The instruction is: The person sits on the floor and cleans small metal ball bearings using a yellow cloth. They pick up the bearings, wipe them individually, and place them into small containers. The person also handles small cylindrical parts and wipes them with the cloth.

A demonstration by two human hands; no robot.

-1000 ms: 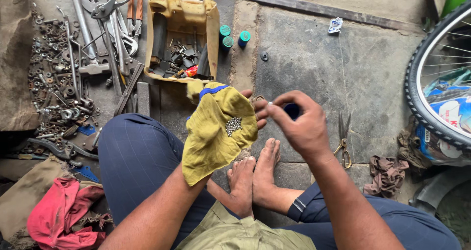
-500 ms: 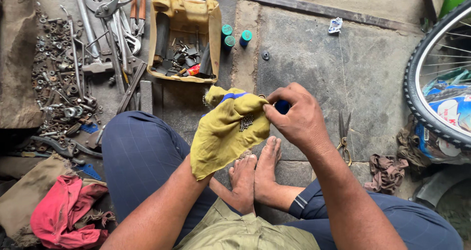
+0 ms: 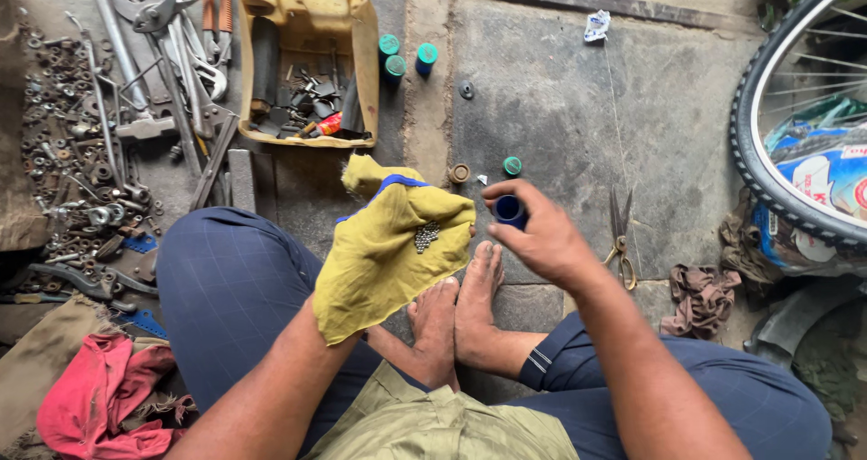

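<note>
Our left hand (image 3: 388, 243), draped in a yellow cloth (image 3: 379, 252), cups a cluster of small steel balls (image 3: 426, 236) over our bare feet (image 3: 456, 320); our right hand (image 3: 542, 239), just beside it, pinches a small blue cap (image 3: 510, 211). We judge the cloth should stay level and hollowed, lest the balls roll onto the stone floor (image 3: 560, 108).

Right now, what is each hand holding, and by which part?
The left hand, hidden under a yellow cloth, cups it from below, small steel balls resting on top. The right hand pinches a small blue container by its sides.
</note>
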